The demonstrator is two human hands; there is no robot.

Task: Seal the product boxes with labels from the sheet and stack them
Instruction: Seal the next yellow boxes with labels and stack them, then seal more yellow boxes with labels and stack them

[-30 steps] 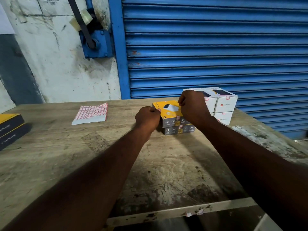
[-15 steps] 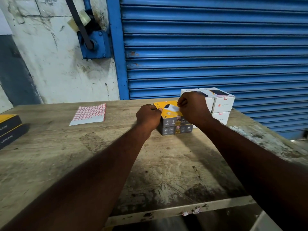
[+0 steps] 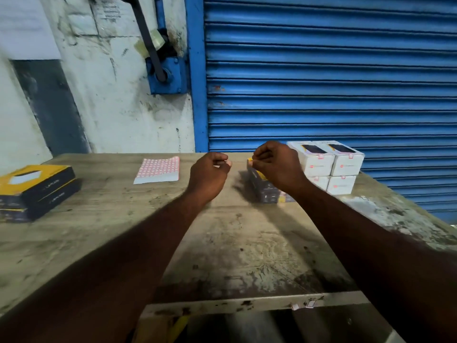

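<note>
A short stack of yellow-and-black product boxes (image 3: 265,191) stands mid-table, blurred and mostly covered by my right hand (image 3: 278,167). That hand's thumb and forefinger pinch the yellow top-left corner of the top box. My left hand (image 3: 210,170) hovers just left of the stack, off the boxes, its fingers loosely curled with nothing visible in it. The label sheet (image 3: 158,169), a white page of small red-framed stickers, lies flat further left. Sealed white boxes (image 3: 329,162) are stacked in two layers right behind my right hand.
Two more yellow-and-black boxes (image 3: 37,186) lie stacked at the table's (image 3: 247,243) left edge. A blue roller shutter (image 3: 321,70) and a stained white wall close off the back. A few label scraps stick to the table's front edge (image 3: 303,305).
My left hand has let go of the top box and pulled away to the left. My right hand has stayed on the stack. The camera has tilted up and turned left.
</note>
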